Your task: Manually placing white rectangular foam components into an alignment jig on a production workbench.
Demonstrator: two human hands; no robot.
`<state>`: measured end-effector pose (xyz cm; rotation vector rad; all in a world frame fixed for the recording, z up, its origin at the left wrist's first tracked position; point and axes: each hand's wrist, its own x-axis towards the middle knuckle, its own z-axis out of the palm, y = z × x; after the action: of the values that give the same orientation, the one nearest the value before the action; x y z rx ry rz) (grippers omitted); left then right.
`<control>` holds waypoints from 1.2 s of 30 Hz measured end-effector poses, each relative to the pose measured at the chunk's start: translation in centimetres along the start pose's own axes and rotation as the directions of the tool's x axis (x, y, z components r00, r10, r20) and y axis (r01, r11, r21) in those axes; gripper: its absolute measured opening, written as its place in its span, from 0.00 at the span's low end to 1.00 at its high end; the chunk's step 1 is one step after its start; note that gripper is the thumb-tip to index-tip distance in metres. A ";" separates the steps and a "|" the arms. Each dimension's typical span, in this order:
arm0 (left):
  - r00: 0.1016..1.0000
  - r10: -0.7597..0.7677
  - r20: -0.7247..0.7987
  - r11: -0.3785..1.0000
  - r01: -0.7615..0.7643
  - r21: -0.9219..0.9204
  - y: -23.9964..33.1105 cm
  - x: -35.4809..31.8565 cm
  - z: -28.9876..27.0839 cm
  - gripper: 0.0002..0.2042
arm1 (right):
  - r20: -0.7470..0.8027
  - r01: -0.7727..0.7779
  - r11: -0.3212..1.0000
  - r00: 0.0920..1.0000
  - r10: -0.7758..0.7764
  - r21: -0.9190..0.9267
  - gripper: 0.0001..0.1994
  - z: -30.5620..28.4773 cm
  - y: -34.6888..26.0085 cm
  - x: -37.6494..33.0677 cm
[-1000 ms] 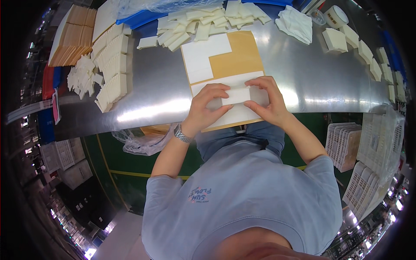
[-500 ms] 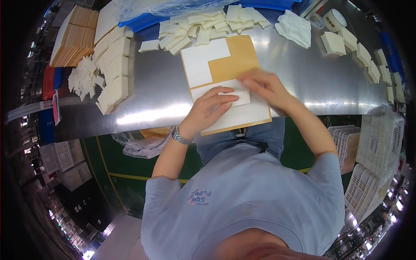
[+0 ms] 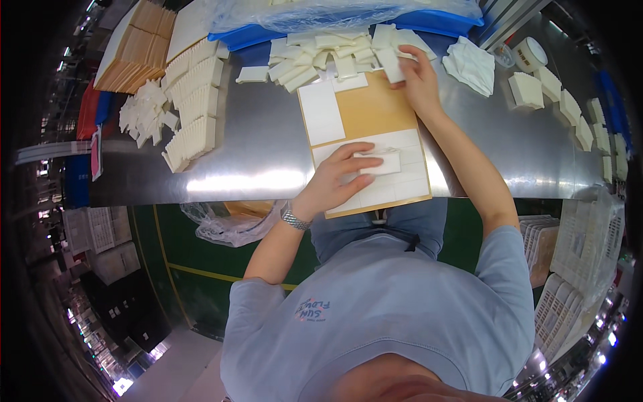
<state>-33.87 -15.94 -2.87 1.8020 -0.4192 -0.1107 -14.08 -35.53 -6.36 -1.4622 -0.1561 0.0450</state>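
Observation:
My left hand (image 3: pixel 340 175) has its fingers on a small white rectangular block (image 3: pixel 382 163), holding it above a brown board (image 3: pixel 375 107). The board lies at the table's front edge, partly covered with flat white rectangular pieces (image 3: pixel 321 107); a brown area at its upper right is bare. Beyond the board's far right corner, my right hand (image 3: pixel 422 87) pinches another white rectangular piece (image 3: pixel 390 65) at the edge of a loose pile of similar pieces (image 3: pixel 318 50). A metal watch sits on my left wrist.
Rows of stacked white pieces (image 3: pixel 194 107), a heap of small white scraps (image 3: pixel 144 110) and a brown stack (image 3: pixel 137 47) stand at left. A blue bin (image 3: pixel 435 23) is behind the pile. A white cloth (image 3: pixel 469 65), a tub (image 3: pixel 529 53) and more white stacks (image 3: pixel 526 90) lie at right.
My right hand has moved from above the board away to the pile and now grips a white piece. A white piece now lies elsewhere along the board's far edge. My left hand keeps its block.

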 end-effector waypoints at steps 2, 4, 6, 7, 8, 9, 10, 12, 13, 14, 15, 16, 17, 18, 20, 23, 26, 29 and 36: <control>0.998 0.013 -0.069 1.000 -0.013 -0.008 -0.3 0.2 -0.7 0.15 | -0.029 0.029 0.999 0.999 -0.030 -0.028 0.14 -1.6 -0.9 -1.8; 0.931 0.200 -0.306 0.977 -0.164 0.138 -1.9 1.8 -2.8 0.17 | -0.068 0.058 0.996 0.996 -0.062 -0.064 0.14 -3.3 -2.5 -4.5; 0.842 0.402 -0.360 0.816 -0.152 0.557 -2.5 4.9 -6.4 0.19 | -0.006 -0.028 0.997 1.000 0.029 0.070 0.19 -4.8 -4.0 -7.4; 0.833 0.437 -0.340 0.712 -0.089 0.697 -3.3 6.7 -8.8 0.19 | -0.004 -0.027 0.997 1.000 0.027 0.069 0.19 -5.3 -4.3 -8.7; 0.826 0.468 -0.315 0.583 -0.020 0.812 -4.2 8.4 -11.0 0.19 | 0.026 -0.049 0.993 0.999 0.046 0.111 0.21 -5.7 -4.5 -9.9; 0.829 0.467 -0.309 0.445 0.082 0.892 -4.9 9.8 -12.8 0.18 | 0.060 -0.071 0.985 0.996 0.063 0.157 0.24 -5.9 -4.6 -10.9; 0.832 0.467 -0.299 0.296 0.172 0.940 -5.8 11.1 -14.2 0.17 | 0.057 -0.066 0.986 0.997 0.058 0.153 0.24 -6.1 -4.4 -11.6; 0.856 0.462 -0.234 0.249 0.128 0.960 -7.3 12.8 -16.2 0.16 | 0.107 -0.105 0.972 0.991 0.084 0.209 0.25 -6.5 -3.9 -12.9; 0.878 0.447 -0.171 0.197 0.090 0.976 -7.9 13.1 -17.2 0.15 | 0.104 -0.108 0.976 0.991 0.089 0.189 0.21 -6.4 -3.8 -13.3; 0.879 0.447 -0.168 0.199 0.086 0.976 -8.0 13.2 -17.8 0.15 | 0.101 -0.107 0.976 0.991 0.090 0.188 0.21 -6.3 -3.9 -13.8; 0.888 0.442 -0.126 0.186 0.047 0.981 -8.1 13.1 -18.4 0.13 | 0.097 -0.129 0.980 0.989 0.115 0.151 0.17 -5.9 -4.2 -14.3; 0.896 0.436 -0.085 0.173 0.010 0.985 -8.2 12.9 -18.8 0.12 | 0.095 -0.151 0.982 0.986 0.140 0.114 0.15 -5.6 -4.4 -14.7; 0.897 0.434 -0.082 0.177 0.005 0.984 -8.0 12.7 -18.4 0.12 | 0.077 -0.206 0.971 0.977 0.198 0.121 0.19 -5.5 -4.7 -15.0; 0.868 0.373 -0.328 0.523 0.095 0.847 -7.8 12.1 -18.0 0.10 | 0.074 -0.209 0.970 0.977 0.201 0.121 0.19 -5.3 -4.9 -15.2; 0.824 0.218 -0.523 0.796 0.160 0.584 -6.4 10.3 -16.3 0.09 | 0.049 -0.151 0.976 0.988 0.145 0.156 0.22 -5.0 -5.1 -15.6; 0.730 0.096 -0.677 0.978 -0.195 -0.072 -2.4 7.0 -10.3 0.09 | 0.035 -0.243 0.947 0.970 0.241 0.212 0.25 -4.6 -5.1 -15.6; 0.889 0.077 -0.451 0.997 -0.055 0.062 1.5 2.9 -6.0 0.09 | 0.069 -0.256 0.944 0.967 0.247 0.210 0.21 -5.2 -3.6 -15.8; 0.927 0.212 -0.308 0.956 -0.132 0.261 3.6 1.6 -2.2 0.10 | 0.068 -0.230 0.949 0.973 0.220 0.214 0.14 -5.7 -2.1 -15.8; 0.941 0.312 0.130 0.787 -0.333 0.519 3.7 2.9 -0.1 0.09 | 0.108 -0.150 0.970 0.985 0.131 0.192 0.17 -5.1 -2.5 -15.9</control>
<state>-31.96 -17.60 1.05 2.2469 -0.8467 0.2405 -29.33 -42.80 -5.58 -1.2690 -0.1212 0.2401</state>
